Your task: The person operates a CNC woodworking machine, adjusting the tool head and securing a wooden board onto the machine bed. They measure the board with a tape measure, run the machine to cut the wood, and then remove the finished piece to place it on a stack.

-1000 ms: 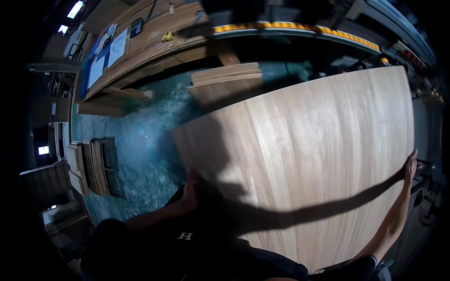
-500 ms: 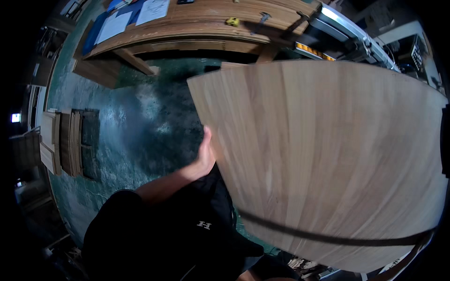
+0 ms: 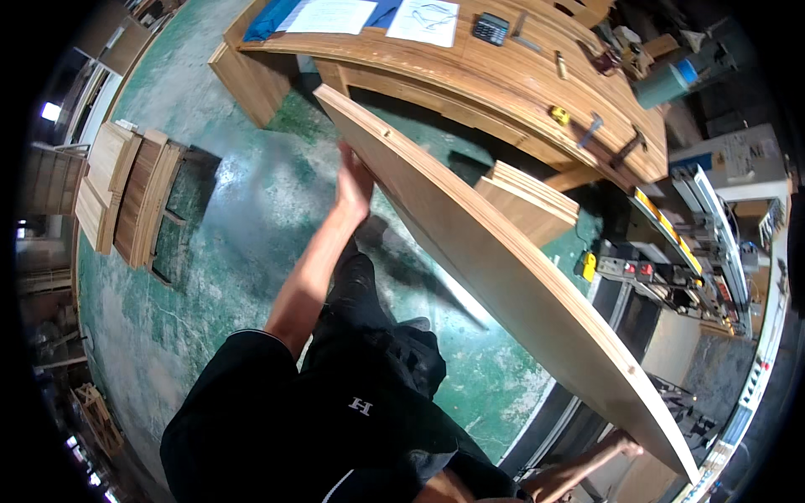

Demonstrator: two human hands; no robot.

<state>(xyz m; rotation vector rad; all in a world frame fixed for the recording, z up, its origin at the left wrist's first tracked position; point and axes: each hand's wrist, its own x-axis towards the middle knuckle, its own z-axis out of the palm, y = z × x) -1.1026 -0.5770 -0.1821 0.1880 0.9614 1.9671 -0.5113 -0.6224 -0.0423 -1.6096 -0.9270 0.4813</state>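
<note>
A large pale wooden panel [image 3: 495, 277] is held on edge, running diagonally from upper middle to lower right. Its long narrow edge faces up, with a small round hole near each end. My left hand [image 3: 354, 186] grips it near its far left end, the fingers partly hidden against the panel. At the lower right, my right hand [image 3: 622, 446] is closed at the panel's near end, and some of its fingers are out of sight.
A wooden workbench [image 3: 503, 75] stands ahead, bearing papers, a calculator [image 3: 490, 28], a tape measure [image 3: 559, 115] and hammers. Stacked boards [image 3: 537, 197] sit beyond the panel. More boards [image 3: 138, 197] stand at left. A sliding-rail machine [image 3: 713, 218] is at right.
The panel has turned from showing its broad face to showing its narrow upper edge. My right hand has come into view, and the bench now shows more fully.
</note>
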